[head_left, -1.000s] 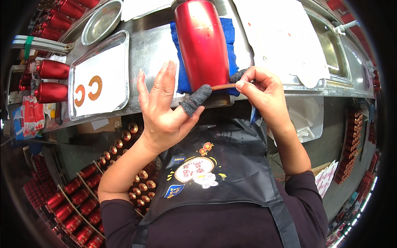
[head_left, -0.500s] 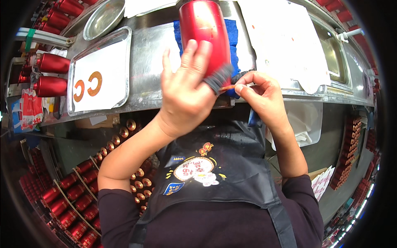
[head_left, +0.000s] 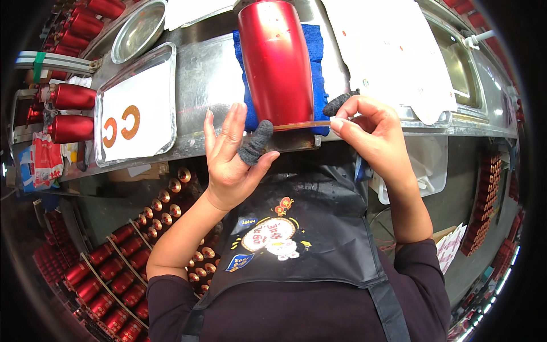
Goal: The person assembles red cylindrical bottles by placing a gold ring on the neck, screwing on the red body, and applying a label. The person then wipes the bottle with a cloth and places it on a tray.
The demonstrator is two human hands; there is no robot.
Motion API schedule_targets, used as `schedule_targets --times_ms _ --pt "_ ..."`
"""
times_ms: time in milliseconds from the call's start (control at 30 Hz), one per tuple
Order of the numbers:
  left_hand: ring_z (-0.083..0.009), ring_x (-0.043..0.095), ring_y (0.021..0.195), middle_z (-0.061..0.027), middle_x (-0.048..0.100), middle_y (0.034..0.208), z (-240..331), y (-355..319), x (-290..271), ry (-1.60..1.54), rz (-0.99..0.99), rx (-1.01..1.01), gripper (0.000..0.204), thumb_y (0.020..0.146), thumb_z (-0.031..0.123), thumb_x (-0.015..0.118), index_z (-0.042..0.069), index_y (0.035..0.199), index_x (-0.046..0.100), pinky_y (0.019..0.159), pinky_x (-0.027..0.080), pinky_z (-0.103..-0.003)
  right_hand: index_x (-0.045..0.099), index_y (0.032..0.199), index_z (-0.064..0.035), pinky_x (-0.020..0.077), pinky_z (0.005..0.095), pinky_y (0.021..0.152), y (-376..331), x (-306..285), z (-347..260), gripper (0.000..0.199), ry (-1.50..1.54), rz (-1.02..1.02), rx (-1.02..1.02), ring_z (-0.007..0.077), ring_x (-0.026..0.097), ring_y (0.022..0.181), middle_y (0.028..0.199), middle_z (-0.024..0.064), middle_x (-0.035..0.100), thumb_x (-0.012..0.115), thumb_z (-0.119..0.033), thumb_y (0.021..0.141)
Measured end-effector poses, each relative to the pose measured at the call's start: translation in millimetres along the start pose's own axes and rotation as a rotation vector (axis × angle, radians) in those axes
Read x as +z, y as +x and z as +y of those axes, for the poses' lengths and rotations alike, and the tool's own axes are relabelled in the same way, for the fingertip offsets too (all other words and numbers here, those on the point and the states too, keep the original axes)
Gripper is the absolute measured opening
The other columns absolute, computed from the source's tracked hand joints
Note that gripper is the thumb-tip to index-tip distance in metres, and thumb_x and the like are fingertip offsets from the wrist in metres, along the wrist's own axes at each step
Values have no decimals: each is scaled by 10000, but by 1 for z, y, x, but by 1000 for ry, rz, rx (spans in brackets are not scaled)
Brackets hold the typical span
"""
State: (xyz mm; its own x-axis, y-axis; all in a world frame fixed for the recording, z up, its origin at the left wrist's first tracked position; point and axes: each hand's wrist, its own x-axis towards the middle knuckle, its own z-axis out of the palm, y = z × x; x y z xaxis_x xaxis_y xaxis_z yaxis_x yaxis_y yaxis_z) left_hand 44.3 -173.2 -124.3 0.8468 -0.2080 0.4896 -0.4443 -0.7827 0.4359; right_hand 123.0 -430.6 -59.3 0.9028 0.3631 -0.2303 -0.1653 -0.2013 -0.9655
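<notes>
A glossy red bottle-shaped vessel [head_left: 278,62] lies on a folded blue cloth [head_left: 317,48], its broad end toward me. Across that near end runs a thin orange-brown strip [head_left: 299,125]. My right hand [head_left: 376,128] pinches the strip's right end between thumb and fingers; its index finger wears a dark finger sleeve. Left of the vessel's near end, my left hand [head_left: 231,165] is open with fingers spread. Its sleeved index fingertip is close to the strip's left end; whether they touch I cannot tell.
A metal tray [head_left: 166,134] at left holds a white sheet with two orange-brown C-shaped pieces [head_left: 130,122]. Behind it stands a metal bowl [head_left: 139,31]. White sheets [head_left: 393,62] cover the bench at right. More red vessels [head_left: 73,129] lie at far left, with several racked below the bench.
My left hand has moved left and down, off the vessel's side, and its fingers have spread. More of the strip now shows. My right hand still pinches the strip, having moved slightly right.
</notes>
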Motion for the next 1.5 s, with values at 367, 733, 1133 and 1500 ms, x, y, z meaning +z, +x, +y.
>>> schedule_targets --times_ms 367,733,1133,1500 --pt "-441 510 1357 -254 492 1505 24 40 -5 189 35 167 440 679 153 867 177 1109 778 1138 220 -681 652 858 -20 338 156 574 13 3 23 88 47 -44 12 -26 464 654 793 -70 587 711 -69 901" --pt "-409 523 1354 -215 544 1466 5 42 15 -133 206 -24 731 679 230 913 0 1316 637 1105 330 -658 659 845 -30 336 168 576 12 8 12 105 64 -94 3 -23 456 643 787 -70 589 728 -94 891" --pt "-417 544 1332 -230 524 1484 0 1 9 -42 50 18 497 753 167 866 32 1207 715 1141 226 -671 633 815 -38 335 167 574 3 -1 3 105 55 -25 -13 -24 477 661 765 -68 575 711 -62 882" --pt "-433 559 1309 -247 539 1464 18 35 1 145 80 174 391 702 115 856 103 1083 771 1147 210 -675 644 831 -28 331 163 578 14 3 19 96 50 -51 -18 -24 462 658 772 -72 576 704 -72 891"
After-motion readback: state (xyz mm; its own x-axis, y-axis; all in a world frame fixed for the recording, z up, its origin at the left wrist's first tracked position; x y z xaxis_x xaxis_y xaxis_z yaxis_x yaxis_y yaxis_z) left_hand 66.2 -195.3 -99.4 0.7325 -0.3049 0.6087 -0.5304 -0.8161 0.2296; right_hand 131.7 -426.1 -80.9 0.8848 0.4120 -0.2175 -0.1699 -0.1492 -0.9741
